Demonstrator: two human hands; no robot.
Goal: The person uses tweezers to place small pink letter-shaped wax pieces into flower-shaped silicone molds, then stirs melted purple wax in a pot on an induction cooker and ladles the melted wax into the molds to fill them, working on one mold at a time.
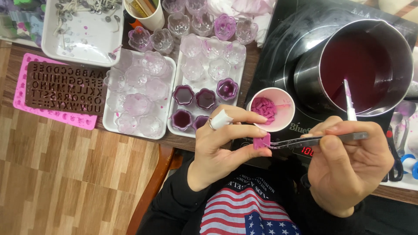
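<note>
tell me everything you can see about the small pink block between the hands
The small pink block is a flat, roughly square piece, opaque magenta and waxy-looking. The left hand pinches it between thumb and fingers at the table's near edge, below a white cup of similar pink pieces. The tip of the metal tweezers, held in the right hand, touches its right side.
</note>
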